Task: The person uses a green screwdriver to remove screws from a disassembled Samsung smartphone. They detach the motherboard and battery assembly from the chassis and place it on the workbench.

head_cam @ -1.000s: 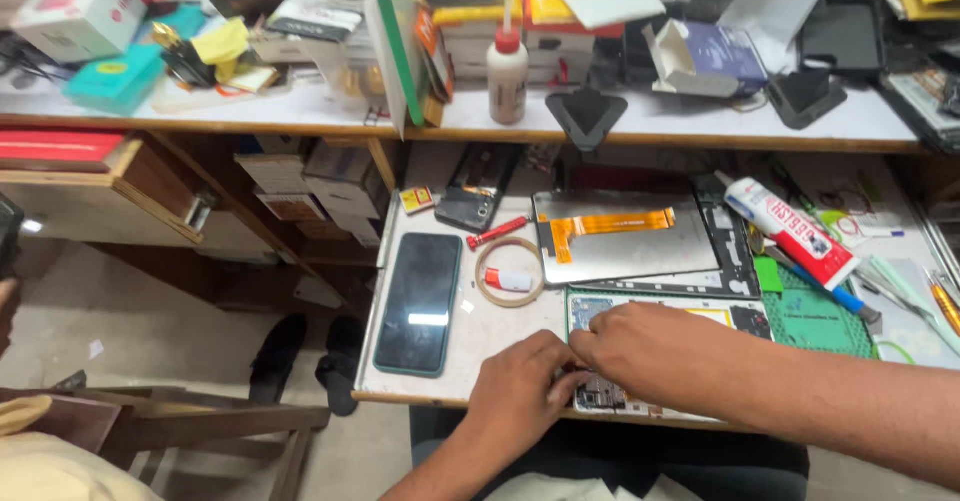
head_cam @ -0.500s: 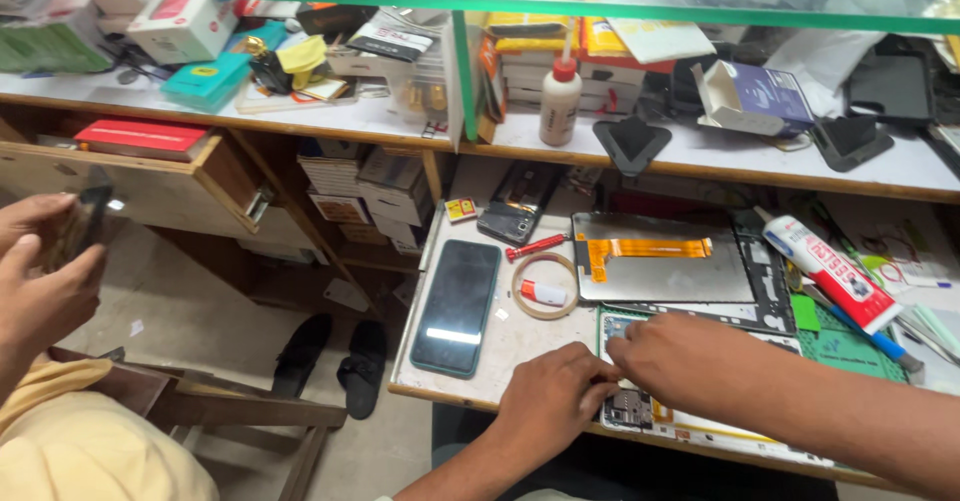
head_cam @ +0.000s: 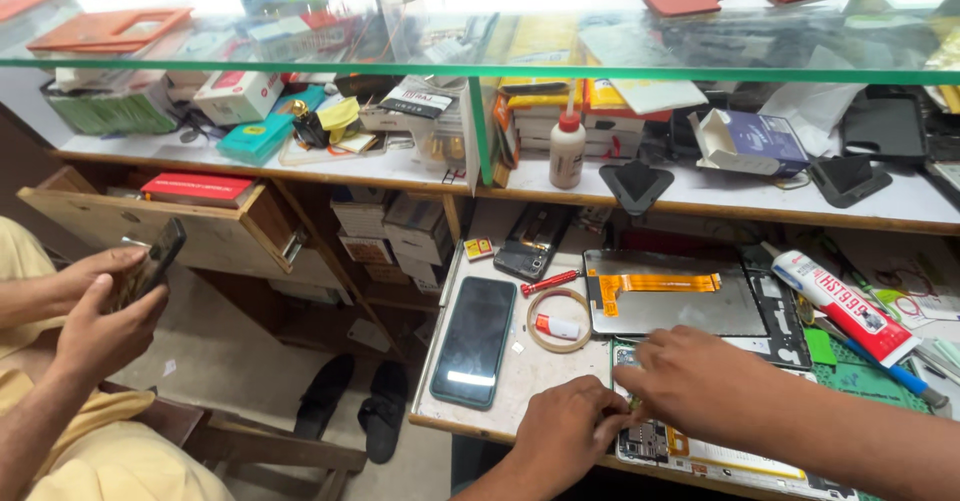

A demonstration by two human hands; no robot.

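Steadying the opened phone (head_cam: 700, 451) at lower right, my left hand (head_cam: 565, 431) presses flat; right hand (head_cam: 690, 381) pinches something hidden inside.

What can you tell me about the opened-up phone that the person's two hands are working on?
The opened phone lies flat near the front edge of the white worktable, back cover off. Small circuit parts show at its left end, with a pale yellowish panel, probably the battery, along the middle. The left hand rests against its left end and the right hand covers its upper part, hiding much of it.
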